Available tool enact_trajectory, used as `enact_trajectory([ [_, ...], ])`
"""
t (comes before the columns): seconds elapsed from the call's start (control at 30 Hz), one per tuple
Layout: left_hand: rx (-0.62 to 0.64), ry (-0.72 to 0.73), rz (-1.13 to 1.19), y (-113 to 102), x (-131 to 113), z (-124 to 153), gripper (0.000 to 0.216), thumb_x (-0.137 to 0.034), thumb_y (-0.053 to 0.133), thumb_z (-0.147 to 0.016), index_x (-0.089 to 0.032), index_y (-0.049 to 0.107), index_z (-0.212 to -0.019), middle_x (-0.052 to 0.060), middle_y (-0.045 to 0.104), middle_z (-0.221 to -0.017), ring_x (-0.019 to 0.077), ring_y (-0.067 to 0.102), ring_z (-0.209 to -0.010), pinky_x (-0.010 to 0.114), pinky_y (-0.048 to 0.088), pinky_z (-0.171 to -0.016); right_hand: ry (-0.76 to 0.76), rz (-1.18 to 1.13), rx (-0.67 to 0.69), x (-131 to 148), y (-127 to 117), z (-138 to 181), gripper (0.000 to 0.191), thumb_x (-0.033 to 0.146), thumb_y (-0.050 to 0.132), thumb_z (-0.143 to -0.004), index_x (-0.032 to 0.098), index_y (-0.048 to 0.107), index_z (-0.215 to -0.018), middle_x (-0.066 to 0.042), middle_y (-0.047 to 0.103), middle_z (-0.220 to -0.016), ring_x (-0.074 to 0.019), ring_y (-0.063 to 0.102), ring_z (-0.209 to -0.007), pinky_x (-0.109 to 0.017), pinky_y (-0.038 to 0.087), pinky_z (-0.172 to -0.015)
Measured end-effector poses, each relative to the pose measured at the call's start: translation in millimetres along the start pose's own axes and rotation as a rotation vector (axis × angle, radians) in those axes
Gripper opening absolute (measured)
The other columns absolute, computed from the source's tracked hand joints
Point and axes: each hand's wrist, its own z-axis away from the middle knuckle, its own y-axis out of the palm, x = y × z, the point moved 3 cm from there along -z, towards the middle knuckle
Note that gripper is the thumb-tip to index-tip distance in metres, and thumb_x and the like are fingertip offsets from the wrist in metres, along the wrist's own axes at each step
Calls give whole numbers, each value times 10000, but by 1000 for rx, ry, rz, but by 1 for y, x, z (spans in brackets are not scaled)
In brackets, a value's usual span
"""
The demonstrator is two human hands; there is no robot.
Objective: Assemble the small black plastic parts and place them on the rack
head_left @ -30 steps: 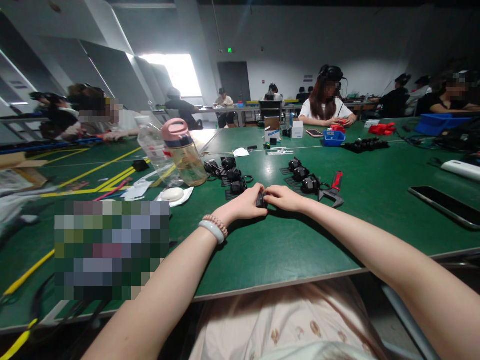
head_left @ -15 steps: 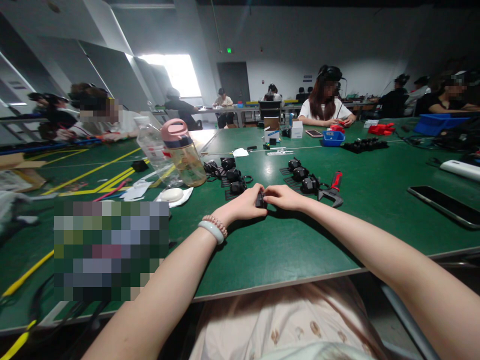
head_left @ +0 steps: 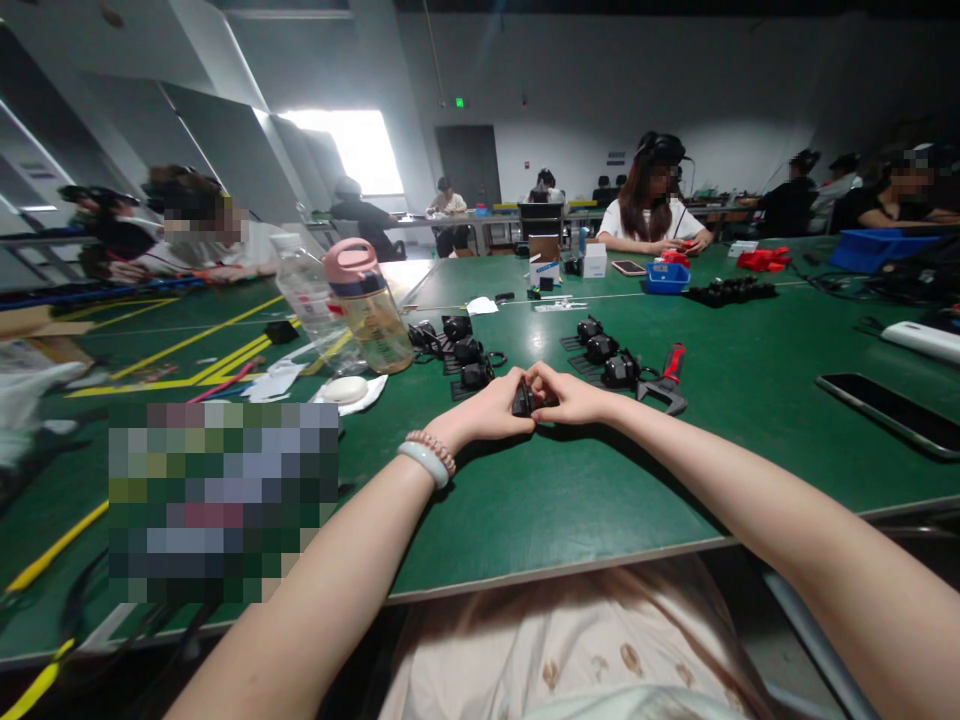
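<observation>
Both my hands meet over the green table (head_left: 570, 500) around a small black part (head_left: 523, 400). My left hand (head_left: 491, 408), with a pale bangle and a bead bracelet at the wrist, is closed on the part from the left. From the right, my right hand (head_left: 571, 397) pinches the same part with bent fingers. Most of the part is hidden between the fingers. Just behind my hands lie two rows of similar black parts, one row (head_left: 461, 357) at the left and one row (head_left: 604, 355) at the right.
Red-handled pliers (head_left: 670, 376) lie right of the black parts. A pink-capped bottle (head_left: 367, 305) and a clear bottle (head_left: 306, 290) stand at the left, by a white oval object (head_left: 344, 388). A phone (head_left: 889, 411) lies at the right. Other people sit at tables beyond.
My right hand's fingers have curled up and lifted a little over the black part. My left hand has stayed where it was.
</observation>
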Motion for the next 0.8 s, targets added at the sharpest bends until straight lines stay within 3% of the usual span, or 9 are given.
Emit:
enact_trajectory([
  [0.8,-2,31,-7,1,1,-1,439,-271,554,-576,-145,393,-964,57,526,-895,183,525,-781,292,399,-681,11,57,-54,-1,2,1,358,237,537,-618,172,353,-919,47,432,-670,-85,406,-586,-217,315,-557],
])
